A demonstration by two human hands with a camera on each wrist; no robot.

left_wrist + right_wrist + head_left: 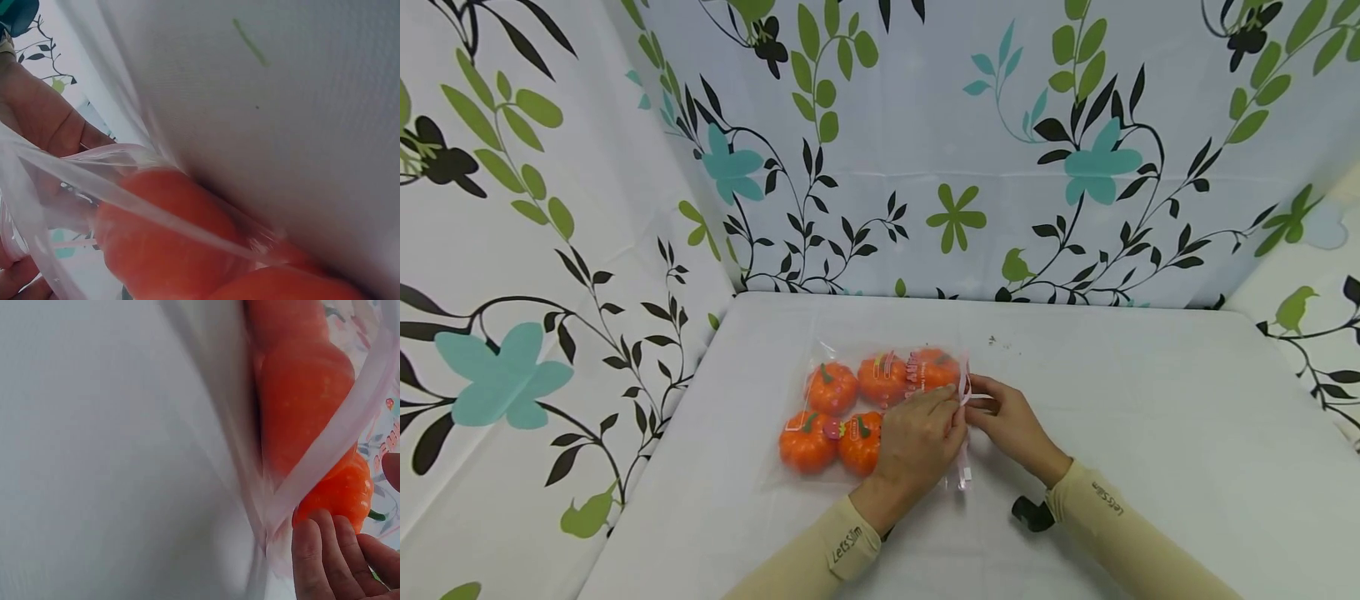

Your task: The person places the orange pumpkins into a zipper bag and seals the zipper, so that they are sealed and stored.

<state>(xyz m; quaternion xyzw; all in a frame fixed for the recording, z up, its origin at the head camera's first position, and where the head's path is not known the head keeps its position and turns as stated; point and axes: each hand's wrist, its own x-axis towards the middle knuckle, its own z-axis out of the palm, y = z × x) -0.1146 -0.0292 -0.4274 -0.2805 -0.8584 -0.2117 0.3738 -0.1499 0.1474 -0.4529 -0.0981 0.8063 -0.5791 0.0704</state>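
A clear printed zip bag (pixel 850 400) lies flat on the white table, with several small orange pumpkins (pixel 832 388) inside, their green stems showing. My left hand (pixel 921 433) lies over the right part of the bag and pinches its edge by the pinkish zip strip (pixel 964 454). From the right, my right hand (pixel 1011 421) holds the same edge between thumb and fingers. The right wrist view shows the strip (pixel 337 440) bowed away from the pumpkins (pixel 306 406), so the mouth gapes. Through the film in the left wrist view, a pumpkin (pixel 169 231) sits close to the opening.
The white table (pixel 1150 400) stretches to the right of the bag. Beside the right sleeve is a black object (pixel 1032 514), its kind unclear. Leaf-patterned cloth (pixel 955 150) hangs behind the table and at both sides.
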